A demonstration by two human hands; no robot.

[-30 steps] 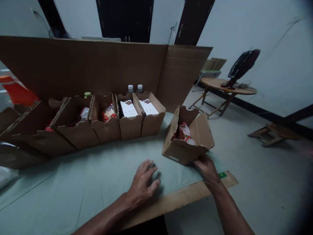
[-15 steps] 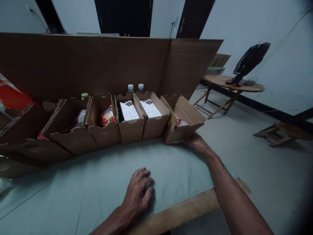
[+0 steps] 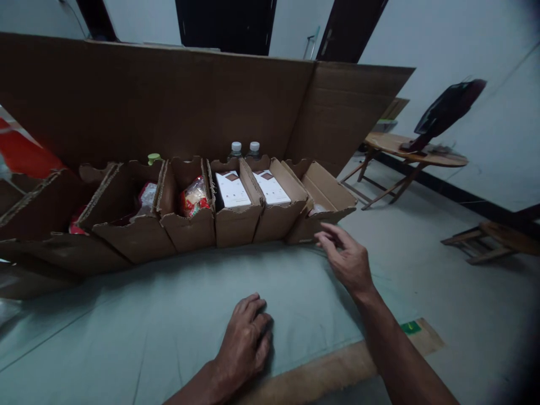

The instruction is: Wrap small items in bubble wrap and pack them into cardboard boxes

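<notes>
My right hand is in the air just in front of the rightmost cardboard bin. Its fingers are slightly bent and apart, with nothing in them. A small pale plastic-wrapped item shows low inside that bin. On the green cloth, near the front edge, my left hand rests with loosely bent fingers and holds nothing. The neighbouring bins stand side by side; two hold white boxes with a brown diamond on top, and another holds a red and clear packet.
A tall cardboard screen stands behind the bins. Two white-capped bottles and a green cap show behind the row. Off to the right are a round wooden table with a dark fan-like object and a low wooden stool.
My right hand has let go of the rightmost bin and drawn back toward me. That bin now sits closer against its neighbour. My left hand stays on the cloth. The view has shifted slightly.
</notes>
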